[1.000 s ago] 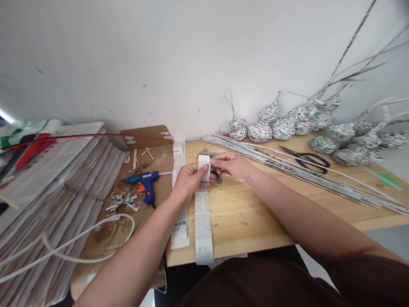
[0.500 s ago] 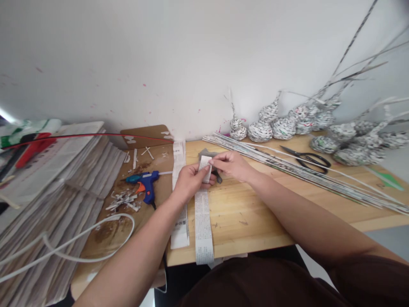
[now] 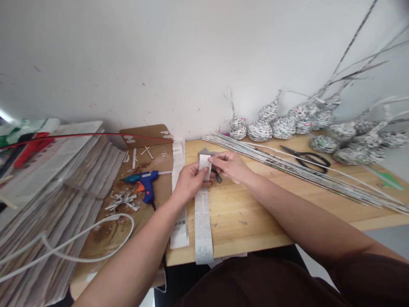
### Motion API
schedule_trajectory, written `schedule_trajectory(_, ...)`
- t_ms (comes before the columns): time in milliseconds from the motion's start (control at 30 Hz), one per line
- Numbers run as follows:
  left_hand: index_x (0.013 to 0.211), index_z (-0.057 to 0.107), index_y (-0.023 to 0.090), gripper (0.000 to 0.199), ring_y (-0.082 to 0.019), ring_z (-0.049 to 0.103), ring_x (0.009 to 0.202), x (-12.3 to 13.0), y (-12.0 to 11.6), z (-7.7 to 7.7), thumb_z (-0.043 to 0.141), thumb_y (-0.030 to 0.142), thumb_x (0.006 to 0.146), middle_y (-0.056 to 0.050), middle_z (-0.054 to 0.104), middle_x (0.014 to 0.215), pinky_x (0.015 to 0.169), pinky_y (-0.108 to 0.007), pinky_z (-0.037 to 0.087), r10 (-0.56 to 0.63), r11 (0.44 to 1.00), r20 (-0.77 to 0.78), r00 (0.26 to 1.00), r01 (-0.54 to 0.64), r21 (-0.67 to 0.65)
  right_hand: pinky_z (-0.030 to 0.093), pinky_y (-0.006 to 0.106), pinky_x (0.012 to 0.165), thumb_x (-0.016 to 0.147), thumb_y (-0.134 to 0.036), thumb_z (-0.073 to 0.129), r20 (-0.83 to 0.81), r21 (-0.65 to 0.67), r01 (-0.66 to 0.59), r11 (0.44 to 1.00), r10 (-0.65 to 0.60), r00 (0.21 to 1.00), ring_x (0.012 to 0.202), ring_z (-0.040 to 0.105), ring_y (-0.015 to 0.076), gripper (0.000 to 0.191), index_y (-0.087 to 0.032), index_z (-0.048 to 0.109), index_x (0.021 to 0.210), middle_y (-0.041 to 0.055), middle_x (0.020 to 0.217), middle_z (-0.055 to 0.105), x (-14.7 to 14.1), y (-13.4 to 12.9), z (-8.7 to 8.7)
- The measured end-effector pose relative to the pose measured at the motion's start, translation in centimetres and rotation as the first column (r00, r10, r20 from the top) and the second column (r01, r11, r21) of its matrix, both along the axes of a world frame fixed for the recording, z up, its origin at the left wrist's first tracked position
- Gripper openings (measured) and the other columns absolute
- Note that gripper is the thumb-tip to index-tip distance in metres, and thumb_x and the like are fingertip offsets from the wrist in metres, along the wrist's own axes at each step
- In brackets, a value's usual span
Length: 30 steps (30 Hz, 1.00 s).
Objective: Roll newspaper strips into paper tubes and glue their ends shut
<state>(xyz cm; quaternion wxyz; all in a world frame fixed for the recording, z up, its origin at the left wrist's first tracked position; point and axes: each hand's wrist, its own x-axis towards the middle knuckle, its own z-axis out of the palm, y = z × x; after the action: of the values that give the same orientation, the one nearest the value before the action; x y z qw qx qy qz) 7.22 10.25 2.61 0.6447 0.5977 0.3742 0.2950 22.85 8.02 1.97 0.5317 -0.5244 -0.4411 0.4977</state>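
Observation:
A long strip of printed newspaper (image 3: 203, 226) runs from my hands down over the table's front edge. My left hand (image 3: 191, 179) is closed on the strip near its upper end, thumb on top and fingers behind. At the strip's top right corner, my right hand (image 3: 228, 165) pinches the paper between thumb and fingertips. Just behind the hands lie a grey piece of cloth or similar (image 3: 206, 151) and a small dark object (image 3: 218, 177), both partly hidden. Left of the held strip, a stack of similar newspaper strips (image 3: 179, 234) lies on the table.
A blue glue gun (image 3: 147, 185) and paper scraps (image 3: 123, 200) lie on brown cardboard, beside a tall newspaper pile (image 3: 79, 179). Rolled paper sticks (image 3: 287, 168), black scissors (image 3: 311, 161) and several woven paper gourds (image 3: 260, 131) occupy the right and back of the wooden table (image 3: 249, 226).
My right thumb and fingers have shifted slightly at the strip's top corner. The upper end of the strip has moved a little to the left; the rest looks the same.

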Motion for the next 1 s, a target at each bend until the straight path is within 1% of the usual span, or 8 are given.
schedule_trajectory(200,0.086,0.067,0.012,0.031,-0.018,0.068,0.07,0.1,0.0,-0.3,0.064,0.041,0.077,-0.01,0.073,0.081,0.066,-0.031,0.055,-0.003,1.0,0.005,1.0,0.003,0.014,0.023,0.018,0.031,0.068,-0.045,0.074,0.002,0.022,0.057,0.998,-0.057,0.998,0.035,0.033,0.0038,0.034,-0.013,0.064,0.07,-0.0054,0.045,0.046,-0.4,0.1,-0.3)
schedule_trajectory(400,0.081,0.064,0.013,0.032,-0.019,0.068,0.072,0.1,-0.1,-0.5,0.066,0.044,0.075,-0.011,0.072,0.082,0.068,-0.033,0.055,-0.015,1.0,0.022,1.0,0.015,0.007,0.024,0.018,0.032,0.064,-0.044,0.078,-0.041,0.038,0.09,0.995,-0.088,0.995,0.034,0.033,0.0031,0.034,-0.013,0.063,0.067,-0.0051,0.046,0.05,-0.9,-0.1,0.0)
schedule_trajectory(500,0.083,0.063,0.013,0.029,-0.019,0.068,0.073,0.1,-0.1,-0.6,0.065,0.041,0.076,-0.01,0.072,0.084,0.07,-0.033,0.055,-0.032,0.999,0.021,0.999,0.032,0.024,0.024,0.018,0.032,0.064,-0.043,0.078,-0.061,0.04,0.092,0.995,-0.09,0.994,0.035,0.033,0.0031,0.033,-0.014,0.061,0.065,-0.0057,0.046,0.049,-1.0,-0.1,0.0)
schedule_trajectory(600,0.085,0.063,0.013,0.025,-0.019,0.068,0.076,0.1,-0.1,-0.5,0.068,0.034,0.074,-0.01,0.071,0.085,0.071,-0.032,0.055,-0.046,0.998,0.018,0.999,0.045,0.042,0.026,0.017,0.032,0.064,-0.042,0.078,-0.065,0.038,0.102,0.994,-0.1,0.993,0.035,0.036,0.004,0.033,-0.015,0.059,0.063,-0.006,0.045,0.049,-1.1,-0.2,-0.1)
schedule_trajectory(667,0.089,0.063,0.013,0.027,-0.019,0.067,0.076,0.1,-0.2,-0.4,0.07,0.034,0.073,-0.009,0.071,0.084,0.069,-0.032,0.055,-0.054,0.997,0.026,0.998,0.052,0.054,0.029,0.018,0.032,0.064,-0.043,0.078,-0.079,0.042,0.093,0.995,-0.089,0.993,0.035,0.04,0.0054,0.034,-0.016,0.058,0.063,-0.0055,0.046,0.05,-1.1,-0.2,-0.2)
schedule_trajectory(800,0.096,0.061,0.014,0.037,-0.018,0.066,0.071,0.1,-0.3,-0.1,0.072,0.039,0.071,-0.006,0.069,0.078,0.063,-0.03,0.055,-0.009,0.997,0.053,0.999,0.005,0.074,0.036,0.019,0.035,0.064,-0.041,0.078,-0.123,0.073,0.071,0.995,-0.061,0.99,0.038,0.048,0.0082,0.034,-0.016,0.056,0.063,-0.0037,0.049,0.055,-1.4,-0.4,-0.1)
schedule_trajectory(867,0.094,0.062,0.015,0.036,-0.017,0.065,0.069,0.1,-0.3,-0.1,0.072,0.039,0.07,-0.004,0.067,0.075,0.06,-0.028,0.055,0.024,0.996,0.054,0.998,-0.029,0.087,0.037,0.019,0.036,0.064,-0.04,0.078,-0.126,0.098,0.092,0.991,-0.079,0.989,0.039,0.048,0.0077,0.033,-0.016,0.054,0.062,-0.0038,0.049,0.055,-1.6,-0.5,0.0)
schedule_trajectory(1000,0.085,0.065,0.016,0.03,-0.015,0.062,0.064,0.1,-0.4,-0.3,0.07,0.043,0.071,-0.001,0.065,0.069,0.058,-0.026,0.053,0.052,0.992,0.05,0.997,-0.057,0.114,0.04,0.02,0.038,0.067,-0.038,0.076,-0.091,0.162,0.107,0.981,-0.094,0.991,0.04,0.05,0.0083,0.033,-0.017,0.052,0.061,-0.0038,0.05,0.055,-2.1,-0.7,-0.1)
